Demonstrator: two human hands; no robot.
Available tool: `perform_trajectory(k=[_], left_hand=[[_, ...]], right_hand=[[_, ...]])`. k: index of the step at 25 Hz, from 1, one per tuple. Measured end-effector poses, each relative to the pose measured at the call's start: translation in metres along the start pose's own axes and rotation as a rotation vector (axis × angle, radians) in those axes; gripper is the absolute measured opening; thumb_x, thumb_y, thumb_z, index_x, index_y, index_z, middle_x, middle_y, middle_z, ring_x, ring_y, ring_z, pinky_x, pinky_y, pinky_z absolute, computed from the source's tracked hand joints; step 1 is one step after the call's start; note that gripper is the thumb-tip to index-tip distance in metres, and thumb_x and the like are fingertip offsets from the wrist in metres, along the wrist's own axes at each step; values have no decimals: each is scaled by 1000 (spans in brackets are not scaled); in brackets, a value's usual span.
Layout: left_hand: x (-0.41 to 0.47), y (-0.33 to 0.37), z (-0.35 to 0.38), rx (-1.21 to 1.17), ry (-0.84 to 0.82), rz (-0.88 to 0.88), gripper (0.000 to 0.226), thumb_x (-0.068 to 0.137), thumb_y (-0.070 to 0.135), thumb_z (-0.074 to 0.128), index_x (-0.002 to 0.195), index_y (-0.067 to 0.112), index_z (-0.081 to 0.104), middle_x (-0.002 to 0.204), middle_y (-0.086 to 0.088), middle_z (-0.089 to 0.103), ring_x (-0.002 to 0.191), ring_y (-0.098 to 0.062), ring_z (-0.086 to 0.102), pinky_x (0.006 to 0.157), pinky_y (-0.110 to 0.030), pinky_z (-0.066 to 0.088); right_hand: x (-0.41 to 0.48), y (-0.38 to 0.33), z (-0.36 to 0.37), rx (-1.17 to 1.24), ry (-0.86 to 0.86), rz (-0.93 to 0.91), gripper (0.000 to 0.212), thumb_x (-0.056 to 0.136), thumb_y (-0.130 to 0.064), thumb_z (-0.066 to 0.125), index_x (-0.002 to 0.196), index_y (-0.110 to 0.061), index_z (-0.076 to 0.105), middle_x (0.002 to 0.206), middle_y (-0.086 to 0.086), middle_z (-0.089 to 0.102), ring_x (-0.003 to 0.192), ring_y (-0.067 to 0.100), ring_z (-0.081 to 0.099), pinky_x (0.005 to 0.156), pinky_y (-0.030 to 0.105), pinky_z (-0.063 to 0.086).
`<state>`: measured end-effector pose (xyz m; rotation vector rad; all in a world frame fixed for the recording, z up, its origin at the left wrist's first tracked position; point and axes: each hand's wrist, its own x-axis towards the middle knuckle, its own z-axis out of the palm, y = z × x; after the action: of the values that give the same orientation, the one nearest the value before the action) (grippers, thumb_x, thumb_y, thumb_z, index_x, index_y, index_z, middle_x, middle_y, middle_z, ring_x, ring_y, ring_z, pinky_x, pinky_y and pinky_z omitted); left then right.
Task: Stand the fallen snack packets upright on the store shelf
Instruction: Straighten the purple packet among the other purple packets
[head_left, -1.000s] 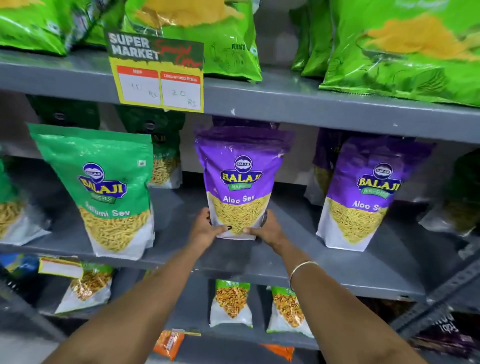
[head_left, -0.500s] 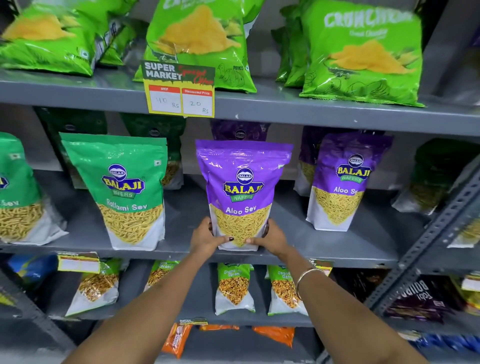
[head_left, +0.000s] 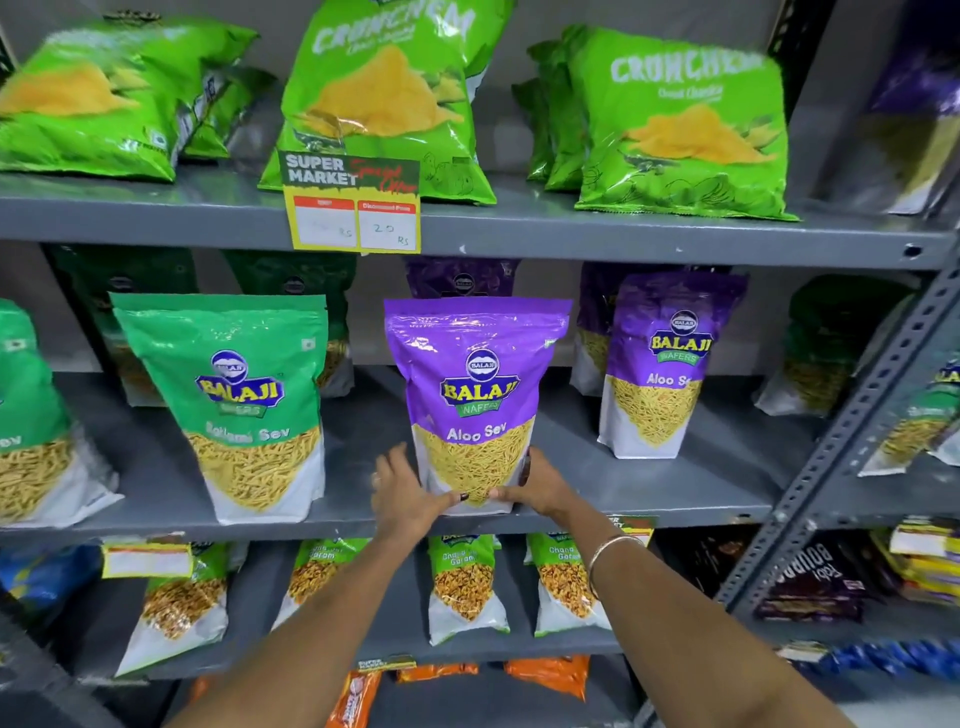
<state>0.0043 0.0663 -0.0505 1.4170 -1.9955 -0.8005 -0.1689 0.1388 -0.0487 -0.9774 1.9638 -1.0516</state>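
Purple Aloo Sev packet (head_left: 470, 395) upright near the front edge of the grey middle shelf (head_left: 675, 506), between a green Ratlami Sev packet (head_left: 244, 410) on its left and a second purple Aloo Sev packet (head_left: 662, 364) well to its right. Left hand (head_left: 402, 491) pressed to the packet's lower left edge, right hand (head_left: 537, 486) to its lower right corner, thumbs nearly meeting across the bottom front; fingers of both hands clasping the packet's base, with the right hand's fingertips hidden behind the bag. Thin bangle (head_left: 610, 553) on the right wrist. Behind the held packet, only the dark top of another purple packet (head_left: 460, 278) showing, the rest covered. Back row of the middle shelf in deep shadow, labels unreadable. Left field of the price tag (head_left: 353, 202) too faint to read, "20 Rs" legible on the right. Green Crunchem chip bags (head_left: 680, 124) on the upper shelf, the middle one cut off at the top. Chana Garam packets (head_left: 465, 590) below partly blocked by the forearms.
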Motion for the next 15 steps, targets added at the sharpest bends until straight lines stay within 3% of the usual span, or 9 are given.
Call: perform_trajectory(k=[2,4,6,9,12,13,15], left_hand=[[-8,-4,3,184,307,258,87,63,52,72,126,2,41,130,-19,46,121,-36,42,96,-50,38],[-15,-1,12,314,475,553,77,76,65,46,123,5,40,130,-16,42,119,-32,39,97,-46,32],[-20,14,33,362,479,812,67,76,59,45,120,8,41,131,-12,39,119,-30,38,106,-41,23],[-29,60,73,373,352,1004,62,68,49,51,119,13,44,130,-9,40,119,-27,39,118,-31,5],[-24,102,131,372,120,900,67,70,50,48,125,11,43,135,-8,45,122,-24,42,108,-33,26],[-17,117,150,325,54,780,72,72,49,50,131,9,41,140,-10,45,127,-26,41,107,-35,31],[2,149,187,84,-77,434,84,77,40,63,143,2,26,151,-14,32,140,-29,30,115,-37,25]], right_hand=[[-1,2,-12,-55,39,8,97,64,-24,83,140,-6,25,142,16,44,129,32,45,107,44,40],[-3,9,-34,-115,157,7,99,67,-25,81,143,-2,21,144,16,40,133,31,41,110,39,36],[-3,20,-66,-123,274,17,91,69,-22,80,139,2,27,141,18,45,130,31,44,107,36,37],[1,43,-126,-85,434,29,80,70,-19,79,133,3,34,131,24,51,121,35,50,97,36,40],[16,74,-190,-109,542,63,83,70,-20,79,134,4,32,135,26,45,128,37,41,104,39,34],[24,84,-210,-89,538,55,87,69,-19,79,137,4,30,138,25,42,131,36,37,107,40,31],[47,104,-239,-8,426,41,95,67,-16,81,141,3,24,143,22,37,134,32,35,111,38,30]])
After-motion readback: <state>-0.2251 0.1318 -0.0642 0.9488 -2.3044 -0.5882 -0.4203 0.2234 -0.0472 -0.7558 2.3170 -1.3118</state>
